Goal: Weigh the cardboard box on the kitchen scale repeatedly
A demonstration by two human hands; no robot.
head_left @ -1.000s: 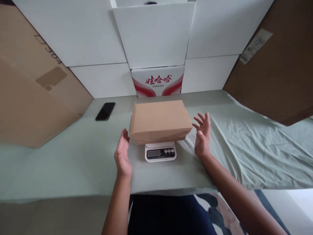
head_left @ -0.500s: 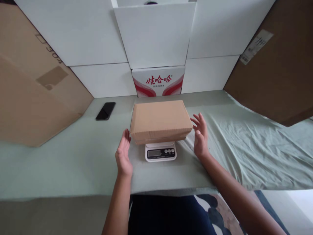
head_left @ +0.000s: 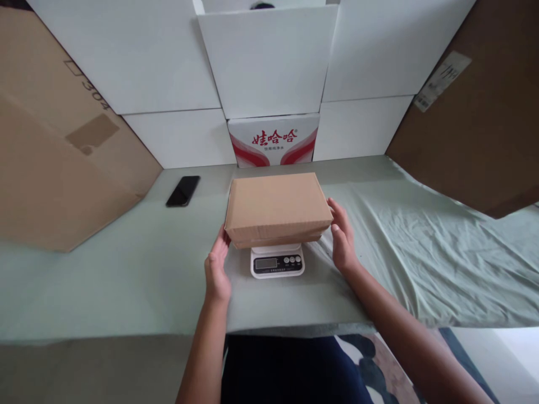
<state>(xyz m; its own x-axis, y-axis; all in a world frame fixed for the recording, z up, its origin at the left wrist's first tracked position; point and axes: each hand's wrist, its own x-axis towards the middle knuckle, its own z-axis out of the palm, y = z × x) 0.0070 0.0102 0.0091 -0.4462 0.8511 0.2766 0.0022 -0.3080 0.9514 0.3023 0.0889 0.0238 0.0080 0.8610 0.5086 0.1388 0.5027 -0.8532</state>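
Note:
A closed brown cardboard box rests on a small white kitchen scale, covering its platform. The scale's dark display and round buttons stick out at the front; no reading can be made out. My left hand is pressed to the box's left side near the front corner, fingers partly hidden by it. On the opposite side my right hand touches the right edge, with its fingertips against the side and the thumb near the front corner. Between them the two hands hold the box.
A black phone lies on the green cloth at the left. Behind the scale stands a white carton with red lettering, below white panels. Large cardboard sheets flank the table at left and right.
Both hands have moved inward, from just beside the box to contact with its sides. Box and scale stay where they were.

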